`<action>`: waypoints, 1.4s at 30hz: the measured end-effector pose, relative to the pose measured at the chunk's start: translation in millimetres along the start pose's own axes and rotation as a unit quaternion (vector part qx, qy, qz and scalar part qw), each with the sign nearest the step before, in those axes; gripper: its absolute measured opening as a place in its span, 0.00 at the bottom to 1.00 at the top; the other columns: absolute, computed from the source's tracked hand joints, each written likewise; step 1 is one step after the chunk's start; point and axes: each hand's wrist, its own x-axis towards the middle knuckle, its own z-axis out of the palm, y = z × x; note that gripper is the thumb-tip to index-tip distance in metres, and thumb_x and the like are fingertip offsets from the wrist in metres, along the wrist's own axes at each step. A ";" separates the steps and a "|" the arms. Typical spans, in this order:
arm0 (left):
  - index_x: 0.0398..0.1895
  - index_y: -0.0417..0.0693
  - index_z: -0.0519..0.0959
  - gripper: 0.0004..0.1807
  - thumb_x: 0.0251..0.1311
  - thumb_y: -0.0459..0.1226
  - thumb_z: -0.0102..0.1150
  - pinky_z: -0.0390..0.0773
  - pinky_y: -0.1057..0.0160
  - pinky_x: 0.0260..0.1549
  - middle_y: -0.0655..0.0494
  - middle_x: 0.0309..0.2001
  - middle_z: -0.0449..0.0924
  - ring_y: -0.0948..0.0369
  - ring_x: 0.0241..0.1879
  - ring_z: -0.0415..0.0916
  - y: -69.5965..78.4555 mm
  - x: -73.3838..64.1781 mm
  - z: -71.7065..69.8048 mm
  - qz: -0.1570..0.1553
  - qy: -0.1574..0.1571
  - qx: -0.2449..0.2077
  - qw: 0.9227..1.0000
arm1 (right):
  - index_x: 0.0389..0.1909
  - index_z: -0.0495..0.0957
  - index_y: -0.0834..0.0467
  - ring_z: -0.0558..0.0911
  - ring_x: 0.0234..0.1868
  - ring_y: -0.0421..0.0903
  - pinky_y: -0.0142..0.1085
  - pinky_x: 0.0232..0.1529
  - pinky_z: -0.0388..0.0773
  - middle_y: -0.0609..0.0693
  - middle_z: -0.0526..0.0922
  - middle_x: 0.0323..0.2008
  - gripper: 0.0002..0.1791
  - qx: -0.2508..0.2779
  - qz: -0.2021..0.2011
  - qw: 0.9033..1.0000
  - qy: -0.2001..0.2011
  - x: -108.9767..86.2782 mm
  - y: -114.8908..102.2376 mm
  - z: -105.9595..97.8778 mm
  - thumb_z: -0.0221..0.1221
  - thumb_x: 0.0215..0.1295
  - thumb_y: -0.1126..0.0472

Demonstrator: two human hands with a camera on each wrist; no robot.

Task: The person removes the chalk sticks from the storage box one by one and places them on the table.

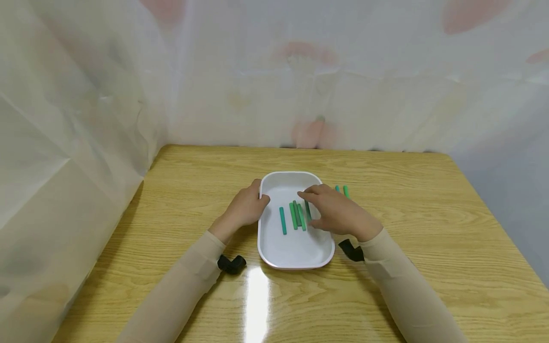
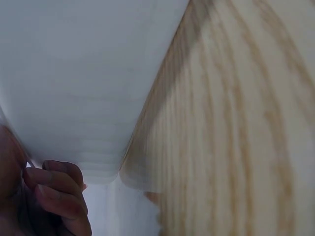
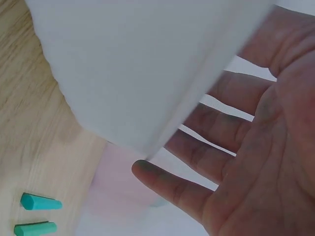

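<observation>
A white tray (image 1: 296, 252) with rounded corners stands on the table in the head view. My left hand (image 1: 246, 206) grips its left rim, thumb over the edge and fingers outside. Inside lie several chalk sticks: a teal one (image 1: 283, 221) on its own, then a close group of green ones (image 1: 293, 216). My right hand (image 1: 336, 209) reaches over the right rim, thumb and fingers apart around a dark green chalk stick (image 1: 307, 209). Its outer fingers are extended in the right wrist view, the fingertips of the others hidden behind the tray wall.
A teal chalk stick (image 3: 40, 202) and a green one (image 3: 35, 229) lie on the wooden table (image 1: 429, 228) beyond the tray's right side. Whitish sheeting (image 1: 240, 95) with red patches hangs behind the table, and more (image 1: 64, 190) hangs along the left.
</observation>
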 end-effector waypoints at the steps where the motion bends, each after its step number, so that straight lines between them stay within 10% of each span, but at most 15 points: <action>1: 0.76 0.41 0.61 0.29 0.76 0.42 0.46 0.84 0.58 0.37 0.40 0.61 0.80 0.53 0.44 0.85 0.1 0.1 0.0 0.000 0.000 0.001 1.000 | 0.72 0.71 0.63 0.76 0.65 0.58 0.51 0.65 0.76 0.60 0.78 0.65 0.41 0.001 0.001 1.000 0.001 -0.5 -0.3 -1.2 0.75 0.58 0.61; 42: 0.76 0.40 0.62 0.30 0.76 0.43 0.46 0.85 0.58 0.38 0.38 0.61 0.80 0.53 0.44 0.85 0.8 -0.6 -0.1 0.004 0.002 0.000 1.000 | 0.73 0.70 0.63 0.75 0.68 0.62 0.56 0.66 0.74 0.62 0.75 0.68 0.40 0.033 0.025 0.998 0.039 -15.4 21.7 -28.8 0.72 0.62 0.58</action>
